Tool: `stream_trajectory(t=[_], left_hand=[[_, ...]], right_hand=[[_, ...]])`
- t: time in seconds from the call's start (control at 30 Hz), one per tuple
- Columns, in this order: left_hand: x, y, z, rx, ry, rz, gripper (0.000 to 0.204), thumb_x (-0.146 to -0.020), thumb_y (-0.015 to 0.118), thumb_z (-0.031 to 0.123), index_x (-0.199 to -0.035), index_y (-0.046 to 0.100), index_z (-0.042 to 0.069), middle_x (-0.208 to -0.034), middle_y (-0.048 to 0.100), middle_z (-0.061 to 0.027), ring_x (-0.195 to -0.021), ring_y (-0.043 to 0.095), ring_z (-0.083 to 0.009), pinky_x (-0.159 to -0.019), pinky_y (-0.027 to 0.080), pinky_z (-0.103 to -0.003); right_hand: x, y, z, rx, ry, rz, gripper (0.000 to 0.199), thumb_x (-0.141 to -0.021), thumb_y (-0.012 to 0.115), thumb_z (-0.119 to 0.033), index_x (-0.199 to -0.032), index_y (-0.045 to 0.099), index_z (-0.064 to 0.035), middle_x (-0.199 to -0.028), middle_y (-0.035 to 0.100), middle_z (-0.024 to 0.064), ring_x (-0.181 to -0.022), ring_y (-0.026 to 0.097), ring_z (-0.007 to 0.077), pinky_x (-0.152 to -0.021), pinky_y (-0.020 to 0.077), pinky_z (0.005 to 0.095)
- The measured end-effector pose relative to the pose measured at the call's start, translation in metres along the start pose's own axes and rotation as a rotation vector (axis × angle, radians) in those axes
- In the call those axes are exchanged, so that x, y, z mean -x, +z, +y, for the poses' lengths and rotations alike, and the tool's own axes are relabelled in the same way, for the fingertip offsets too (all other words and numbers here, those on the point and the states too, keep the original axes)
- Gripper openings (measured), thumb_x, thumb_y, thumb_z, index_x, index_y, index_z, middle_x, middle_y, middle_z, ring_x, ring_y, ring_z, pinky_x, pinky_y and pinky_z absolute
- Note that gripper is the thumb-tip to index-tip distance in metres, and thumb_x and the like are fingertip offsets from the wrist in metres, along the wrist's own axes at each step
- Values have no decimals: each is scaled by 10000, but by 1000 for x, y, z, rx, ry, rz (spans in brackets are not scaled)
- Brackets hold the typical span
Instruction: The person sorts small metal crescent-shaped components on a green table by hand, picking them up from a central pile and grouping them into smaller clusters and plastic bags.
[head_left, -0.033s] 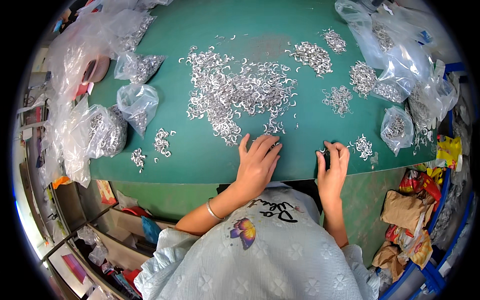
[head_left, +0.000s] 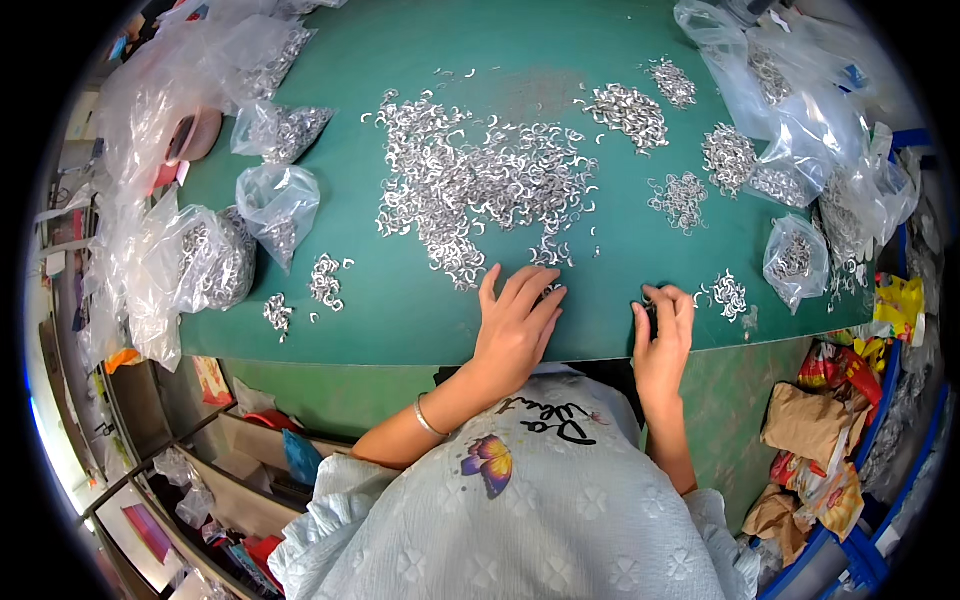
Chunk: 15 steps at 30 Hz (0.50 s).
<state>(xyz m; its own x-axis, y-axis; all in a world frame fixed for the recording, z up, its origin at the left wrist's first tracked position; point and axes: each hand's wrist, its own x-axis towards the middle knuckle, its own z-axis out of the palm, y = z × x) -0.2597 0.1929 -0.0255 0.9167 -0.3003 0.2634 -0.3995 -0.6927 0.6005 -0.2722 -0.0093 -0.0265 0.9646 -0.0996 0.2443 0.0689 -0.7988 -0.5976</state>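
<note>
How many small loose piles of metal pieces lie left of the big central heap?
2: one small pile near the front edge of the green table, the other pile slightly farther back, to its right. More could be hidden behind the clear bags.

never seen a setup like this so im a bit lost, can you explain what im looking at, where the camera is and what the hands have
There's no robot here: these are a person's own bare hands, seen from a wide fisheye camera worn on the head, so straight edges bend. On the green table lies a large pile of small, silvery, curved pieces, with smaller heaps around it and clear plastic bags at both sides. The left hand is just below the pile, fingers over a few pieces. The right hand has its fingers curled; whether either grips anything is unclear.
</note>
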Motion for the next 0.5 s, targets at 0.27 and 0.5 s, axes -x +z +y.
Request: stream_trajectory(t=[0.27,0.5], left_hand=[[-3,-11,-22,-82,-114,169,251,-769,726,34,-1010,679,83,-1172,578,-91,-1120,529,-293,-954,320,-445],[-6,3,-8,-61,-59,101,230,-772,738,83,-989,662,93,-1110,561,-71,-1060,527,-259,-881,325,-417]], right_hand=[[0,13,-17,-243,-75,-125,179,-770,721,47,-935,654,26,-955,574,130,-873,570,293,-747,479,373],[-41,27,-37,-99,-225,-58,192,-777,746,-54,-943,660,-10,-948,589,105,-876,545,291,-762,439,397]])
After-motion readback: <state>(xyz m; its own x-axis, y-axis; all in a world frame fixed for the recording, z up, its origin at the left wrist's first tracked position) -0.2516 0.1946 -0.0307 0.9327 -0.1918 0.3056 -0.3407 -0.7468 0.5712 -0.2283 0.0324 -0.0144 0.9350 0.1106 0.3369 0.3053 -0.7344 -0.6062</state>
